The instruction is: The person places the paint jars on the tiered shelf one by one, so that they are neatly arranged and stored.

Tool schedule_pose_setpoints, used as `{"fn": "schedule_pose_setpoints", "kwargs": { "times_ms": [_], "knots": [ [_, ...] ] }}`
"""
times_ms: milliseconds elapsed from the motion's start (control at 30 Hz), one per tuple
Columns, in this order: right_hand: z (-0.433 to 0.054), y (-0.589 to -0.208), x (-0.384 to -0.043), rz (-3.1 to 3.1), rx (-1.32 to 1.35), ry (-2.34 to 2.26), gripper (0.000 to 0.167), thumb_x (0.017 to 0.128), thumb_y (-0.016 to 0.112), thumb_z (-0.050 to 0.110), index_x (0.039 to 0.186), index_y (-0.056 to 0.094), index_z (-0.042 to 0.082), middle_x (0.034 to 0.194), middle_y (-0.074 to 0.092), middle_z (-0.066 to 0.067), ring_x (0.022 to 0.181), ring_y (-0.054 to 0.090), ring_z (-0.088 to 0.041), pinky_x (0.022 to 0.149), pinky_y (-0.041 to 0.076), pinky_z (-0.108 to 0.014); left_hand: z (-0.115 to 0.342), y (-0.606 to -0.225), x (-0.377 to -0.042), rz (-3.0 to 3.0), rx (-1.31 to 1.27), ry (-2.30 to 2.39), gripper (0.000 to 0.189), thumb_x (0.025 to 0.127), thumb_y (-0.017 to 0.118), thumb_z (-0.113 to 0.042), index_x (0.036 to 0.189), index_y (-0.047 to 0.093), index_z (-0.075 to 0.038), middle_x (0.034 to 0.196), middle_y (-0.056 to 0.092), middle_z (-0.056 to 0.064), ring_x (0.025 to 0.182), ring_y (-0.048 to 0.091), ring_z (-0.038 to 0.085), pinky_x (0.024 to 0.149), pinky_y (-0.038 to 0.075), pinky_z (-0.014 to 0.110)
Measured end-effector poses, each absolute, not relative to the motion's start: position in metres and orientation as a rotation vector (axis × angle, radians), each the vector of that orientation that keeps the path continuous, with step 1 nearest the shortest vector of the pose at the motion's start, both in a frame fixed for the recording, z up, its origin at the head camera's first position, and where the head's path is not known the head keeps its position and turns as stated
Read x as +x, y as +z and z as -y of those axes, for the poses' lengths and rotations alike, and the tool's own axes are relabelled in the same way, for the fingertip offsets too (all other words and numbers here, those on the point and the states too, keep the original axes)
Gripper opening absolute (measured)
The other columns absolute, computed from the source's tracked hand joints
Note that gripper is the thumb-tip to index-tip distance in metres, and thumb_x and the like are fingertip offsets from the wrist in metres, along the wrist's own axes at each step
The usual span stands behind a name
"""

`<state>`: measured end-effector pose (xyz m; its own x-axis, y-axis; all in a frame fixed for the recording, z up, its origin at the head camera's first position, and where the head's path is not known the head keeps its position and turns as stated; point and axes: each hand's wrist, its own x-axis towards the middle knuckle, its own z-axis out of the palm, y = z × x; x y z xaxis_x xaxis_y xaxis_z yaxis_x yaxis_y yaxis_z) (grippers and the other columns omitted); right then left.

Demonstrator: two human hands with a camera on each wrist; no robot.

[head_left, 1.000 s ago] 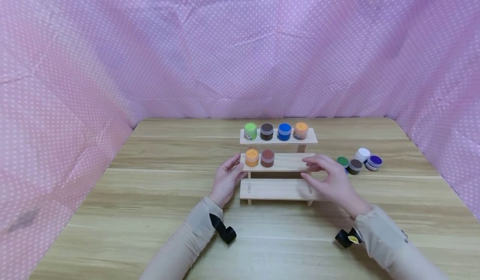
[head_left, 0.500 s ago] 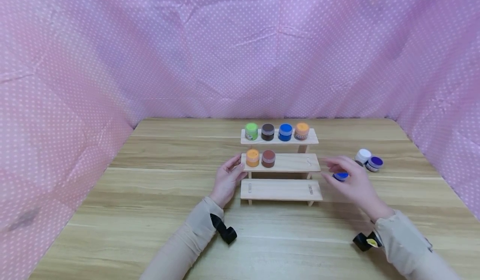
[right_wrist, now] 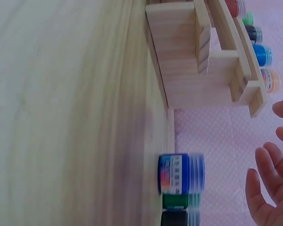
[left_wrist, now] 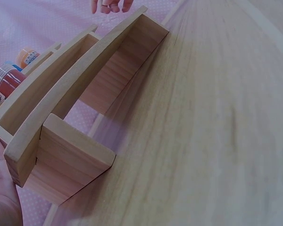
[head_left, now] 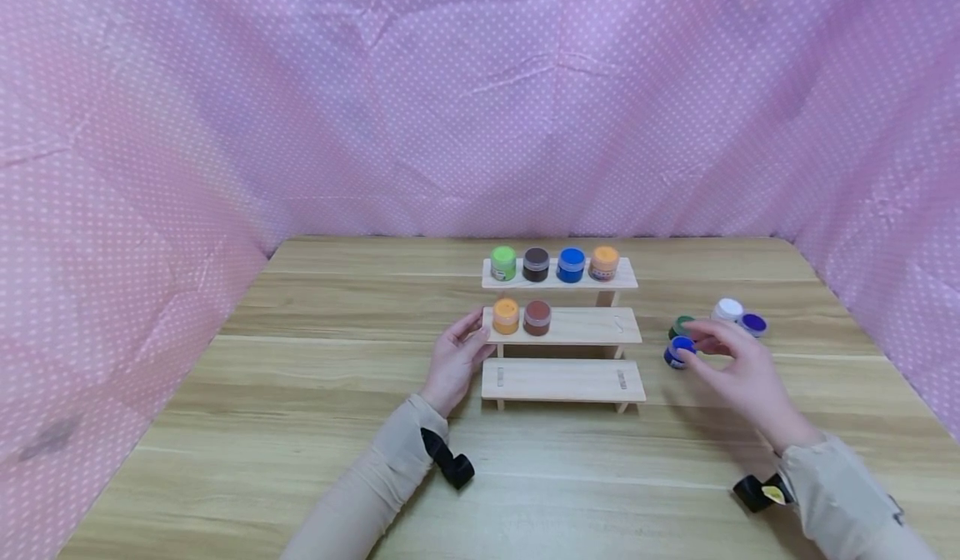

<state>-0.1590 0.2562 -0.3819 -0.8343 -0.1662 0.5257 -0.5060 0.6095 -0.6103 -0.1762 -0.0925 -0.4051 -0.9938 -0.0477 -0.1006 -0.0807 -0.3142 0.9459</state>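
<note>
A three-tier wooden stand (head_left: 585,327) stands on the table, its left end gripped by my left hand (head_left: 452,364) at the middle tier. That tier bears a yellow-orange paint jar (head_left: 506,317) and a reddish-brown paint jar (head_left: 537,317). Along the top tier are light green (head_left: 503,264), dark brown (head_left: 536,265), blue (head_left: 571,266) and orange paint jars (head_left: 604,264). My right hand (head_left: 742,377) hovers at a dark blue paint jar (head_left: 678,352) right of the stand. In the right wrist view its fingers (right_wrist: 259,188) are spread, apart from that jar (right_wrist: 174,173).
Behind the dark blue jar stands a green jar (head_left: 680,327). A white jar (head_left: 727,308) and a purple-lidded jar (head_left: 753,324) are farther right. A dark jar (right_wrist: 174,218) shows in the right wrist view. Pink dotted cloth (head_left: 480,127) surrounds the table (head_left: 300,377).
My right hand has moved right from the stand's middle tier to the dark blue jar. The left hand keeps its hold on the stand.
</note>
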Motion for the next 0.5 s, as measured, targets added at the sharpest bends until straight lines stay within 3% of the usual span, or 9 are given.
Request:
{"fn": "schedule_pose_setpoints", "kwargs": {
  "times_ms": [267, 500],
  "knots": [
    [-0.265, -0.385, -0.16, 2.502, 0.48, 1.053, 0.036, 0.076, 0.073, -0.005, 0.111, 0.063, -0.004, 0.101, 0.062, -0.015, 0.083, 0.05, 0.011, 0.074, 0.042, 0.0, 0.093, -0.404, -0.176, -1.845, -0.169, 2.502, 0.043, 0.096, 0.048, 0.002, 0.138, 0.042, 0.006, 0.11, 0.049, 0.005, 0.091, 0.056, 0.004, 0.077, 0.054, 0.017],
    [-0.273, -0.388, -0.161, 2.59, 0.413, 1.017, 0.038, 0.079, 0.073, 0.002, 0.114, 0.061, -0.005, 0.101, 0.062, -0.02, 0.084, 0.047, 0.012, 0.072, 0.041, -0.002, 0.093, -0.405, -0.176, -1.836, -0.179, 2.506, 0.043, 0.095, 0.048, 0.003, 0.138, 0.042, 0.005, 0.111, 0.05, 0.005, 0.09, 0.056, 0.004, 0.076, 0.055, 0.017]
  ]
}}
